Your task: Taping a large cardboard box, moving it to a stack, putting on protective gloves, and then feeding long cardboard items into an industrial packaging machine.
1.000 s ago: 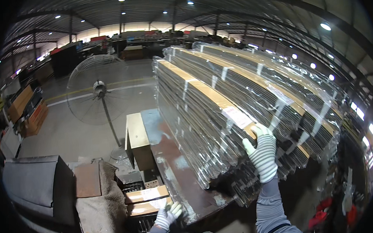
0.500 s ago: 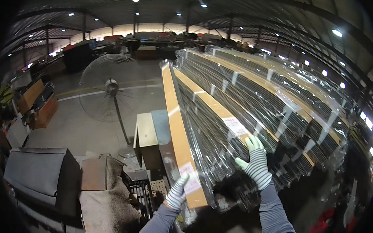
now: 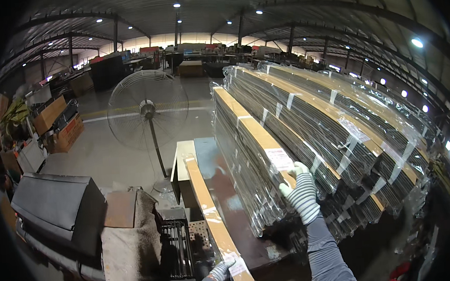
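The left hand [image 3: 220,272] is gripping the slim pack [image 3: 199,187]'s near end along the table [image 3: 229,204]'s left edge, apparently positioning it and needing steady alignment, while the right hand [image 3: 304,195]'s fingers [image 3: 300,169] are touching the wrapped stack [image 3: 255,131], grip unclear.

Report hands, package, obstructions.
Left hand gripping tan package, near end. Right hand at wrapped stack, near end. Possible obstruction: cream-topped box by package's far end.

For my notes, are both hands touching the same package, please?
No, the left hand holds a narrow package while the right hand touches a wrapped stack.
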`<state>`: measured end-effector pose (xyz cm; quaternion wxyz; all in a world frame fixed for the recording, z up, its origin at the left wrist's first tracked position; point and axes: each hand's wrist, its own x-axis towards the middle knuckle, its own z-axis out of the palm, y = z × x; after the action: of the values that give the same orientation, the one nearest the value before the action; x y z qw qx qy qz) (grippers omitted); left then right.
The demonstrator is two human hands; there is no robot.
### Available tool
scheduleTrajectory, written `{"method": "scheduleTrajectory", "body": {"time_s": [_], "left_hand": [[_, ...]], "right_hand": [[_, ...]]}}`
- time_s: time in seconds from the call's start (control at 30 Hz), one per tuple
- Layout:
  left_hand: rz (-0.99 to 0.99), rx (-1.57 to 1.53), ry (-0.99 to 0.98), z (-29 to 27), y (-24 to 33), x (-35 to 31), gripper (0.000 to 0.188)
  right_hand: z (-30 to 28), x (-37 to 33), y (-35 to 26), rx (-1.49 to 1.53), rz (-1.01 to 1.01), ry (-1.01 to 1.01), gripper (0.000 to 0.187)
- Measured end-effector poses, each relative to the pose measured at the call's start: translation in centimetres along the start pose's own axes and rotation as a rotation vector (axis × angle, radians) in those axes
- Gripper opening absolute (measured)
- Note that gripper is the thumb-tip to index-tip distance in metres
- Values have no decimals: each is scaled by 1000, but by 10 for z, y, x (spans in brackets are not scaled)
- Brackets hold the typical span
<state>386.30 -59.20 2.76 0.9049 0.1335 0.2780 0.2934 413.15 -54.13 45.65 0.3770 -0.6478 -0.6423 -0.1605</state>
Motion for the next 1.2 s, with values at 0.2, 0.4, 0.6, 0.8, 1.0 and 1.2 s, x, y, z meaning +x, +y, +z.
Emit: {"method": "scheduleTrajectory", "body": {"time_s": [0.2, 0.4, 0.6, 0.8, 1.0, 1.2], "left_hand": [[19, 22, -28, 8, -12, -7, 54], [103, 148, -91, -21, -73, 21, 43], [-52, 635, -146, 22, -144, -2, 49], [-539, 539, -106, 34, -155, -37, 60], [-160, 239, 313, 11, -118, 8, 49], [-85, 207, 297, -35, -191, 3, 52]], "right_hand": [[25, -97, -49, -67, 120, -230, 94], [118, -270, 30, -243, 456, -838, 123], [104, -428, 109, -158, 294, -980, 98], [10, -514, 134, -289, 169, -815, 96], [82, -458, 131, -275, 462, -1027, 121], [84, -434, 123, -209, 224, -1250, 131]]}}
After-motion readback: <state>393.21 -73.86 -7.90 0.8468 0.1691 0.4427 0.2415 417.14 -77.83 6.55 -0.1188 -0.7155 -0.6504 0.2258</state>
